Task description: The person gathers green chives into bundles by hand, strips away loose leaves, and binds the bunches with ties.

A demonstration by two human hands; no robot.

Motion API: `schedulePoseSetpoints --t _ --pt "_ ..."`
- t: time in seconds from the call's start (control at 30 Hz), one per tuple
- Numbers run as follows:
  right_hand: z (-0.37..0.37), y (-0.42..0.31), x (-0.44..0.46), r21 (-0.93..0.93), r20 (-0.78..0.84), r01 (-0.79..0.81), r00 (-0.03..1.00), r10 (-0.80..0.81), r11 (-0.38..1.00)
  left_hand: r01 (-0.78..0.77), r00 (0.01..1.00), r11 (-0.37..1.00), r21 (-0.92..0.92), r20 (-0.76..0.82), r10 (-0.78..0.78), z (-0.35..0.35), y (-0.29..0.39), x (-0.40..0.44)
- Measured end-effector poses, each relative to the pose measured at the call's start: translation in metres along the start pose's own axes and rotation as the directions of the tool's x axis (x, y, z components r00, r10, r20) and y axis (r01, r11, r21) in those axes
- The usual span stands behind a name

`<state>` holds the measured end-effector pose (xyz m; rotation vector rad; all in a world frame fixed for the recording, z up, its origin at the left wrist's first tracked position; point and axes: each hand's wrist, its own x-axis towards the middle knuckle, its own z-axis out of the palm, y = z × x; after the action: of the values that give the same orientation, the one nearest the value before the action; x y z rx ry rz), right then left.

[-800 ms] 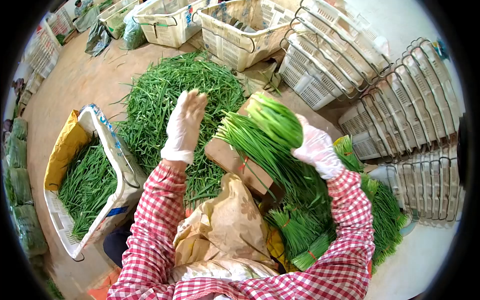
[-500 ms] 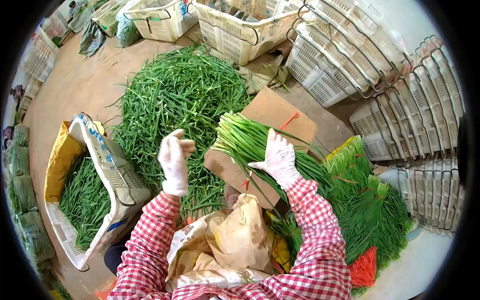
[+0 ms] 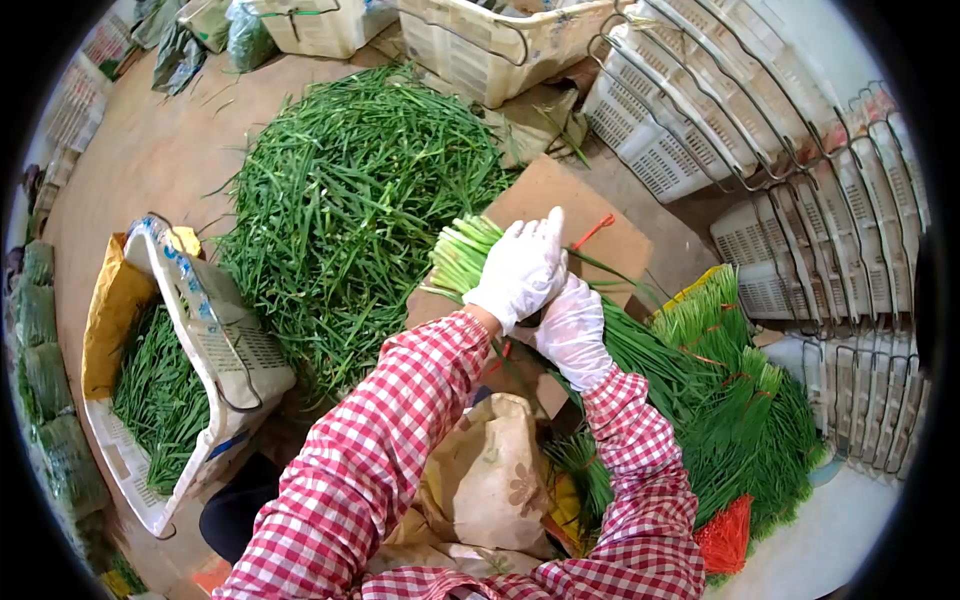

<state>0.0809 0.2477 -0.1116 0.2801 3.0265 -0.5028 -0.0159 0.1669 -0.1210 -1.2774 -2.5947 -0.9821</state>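
"Where's the green bunch [image 3: 462, 250]?"
"Across the cardboard [image 3: 550, 185]. The right hand [image 3: 576, 335] is closed round it; the left hand [image 3: 518, 265] lies over it, half-curled (can't tell its grip)."
"The risk?"
"Uneven pressure might splay it."

Brown floor [image 3: 150, 170] spreads left of the stacked white crates [image 3: 685, 100] — a separate open crate [image 3: 460, 50] stands just beside them — and a whitish wall [image 3: 805, 30] shows beyond that stack, brightly lit.
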Motion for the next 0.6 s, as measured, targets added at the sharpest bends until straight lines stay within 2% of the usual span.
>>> schedulePoseSetpoints --t 0.03,0.13,0.17,0.2,0.27,0.3,0.33,0.37,0.43,0.47,0.5,0.53,0.6 --pt "-0.007 0.002 -0.001 -0.181 0.06 0.015 0.998 -0.004 0.983 0.041 0.999 0.999 0.004 0.009 -0.041 0.001 0.003 0.001" --pt "-0.059 0.02 0.003 0.018 0.212 0.061 0.975 -0.063 0.998 -0.013 1.0 0.988 0.156 -0.01 0.015 0.009 -0.004 0.0" --pt "-0.08 0.026 0.008 0.227 0.245 -0.022 0.969 -0.035 0.974 -0.028 1.0 0.974 0.226 0.001 0.028 0.013 -0.007 0.0" --pt "-0.084 0.036 0.015 0.322 0.166 -0.175 0.978 0.126 0.931 -0.037 0.998 0.958 0.283 0.058 0.022 0.014 -0.009 0.001" --pt "-0.11 0.025 0.042 0.442 0.194 -0.453 0.891 0.411 0.774 0.01 0.989 0.949 0.316 0.134 -0.055 0.014 -0.004 0.003" --pt "-0.105 0.035 0.063 0.155 0.089 -0.466 0.885 0.457 0.871 0.022 0.986 0.945 0.327 0.149 -0.075 0.015 -0.002 0.007" --pt "-0.088 0.058 0.085 -0.045 0.147 -0.456 0.877 0.457 0.889 0.017 0.988 0.948 0.318 0.142 -0.066 0.016 0.002 0.01" --pt "-0.083 0.062 0.092 -0.006 0.156 -0.517 0.845 0.512 0.856 0.02 0.976 0.946 0.324 0.2 -0.089 0.015 0.004 0.014" --pt "-0.062 0.065 0.106 -0.12 0.117 -0.6 0.783 0.611 0.791 0.026 0.961 0.945 0.327 0.253 -0.114 0.014 0.008 0.014" --pt "-0.054 0.069 0.114 -0.12 0.113 -0.6 0.784 0.611 0.791 0.002 0.954 0.94 0.34 0.28 -0.104 0.013 0.008 0.012" --pt "-0.045 0.075 0.123 -0.041 0.17 -0.674 0.723 0.67 0.738 -0.022 0.946 0.935 0.355 0.31 -0.095 0.012 0.007 0.01" --pt "-0.039 0.078 0.13 0.034 0.233 -0.743 0.656 0.717 0.669 -0.047 0.976 0.936 0.348 0.214 -0.03 0.012 0.004 0.008" --pt "-0.031 0.079 0.138 0.058 0.213 -0.75 0.654 0.726 0.659 -0.043 0.966 0.942 0.333 0.256 -0.046 0.009 0.004 0.007"
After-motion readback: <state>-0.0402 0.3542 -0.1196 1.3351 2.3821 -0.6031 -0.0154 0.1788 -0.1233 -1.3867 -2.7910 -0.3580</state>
